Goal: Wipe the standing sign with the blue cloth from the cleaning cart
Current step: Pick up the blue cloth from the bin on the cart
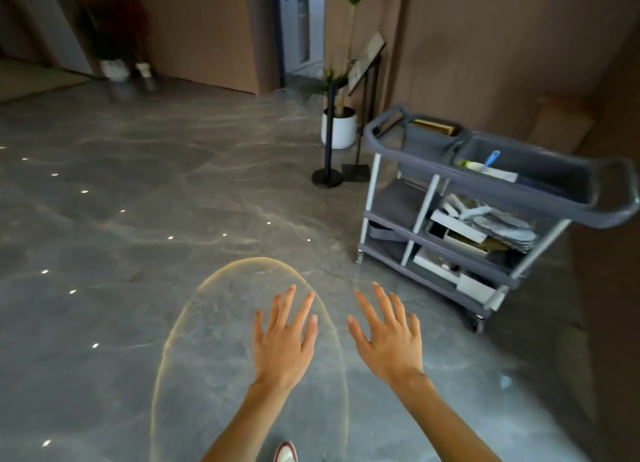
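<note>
While held over the floor [138, 184], left hand [282, 340] fingers spread, right hand [389, 340] likewise, both empty

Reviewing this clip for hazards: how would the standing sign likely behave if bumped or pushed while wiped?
The standing sign looks top-heavy: a tilted board on thin dark legs, so it may wobble. Its flat base plate probably resists tipping, though it might slide on the glossy floor.

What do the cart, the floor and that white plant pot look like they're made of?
Cart: probably grey moulded plastic, given its rounded one-piece tray rims, on pale uprights that could be metal or plastic.
Floor: polished stone or stone-look tile, grey with pale veining, glossy enough to mirror lights.
Pot: smooth, white and plain, likely ceramic or plastic; too blurred to tell.
</note>
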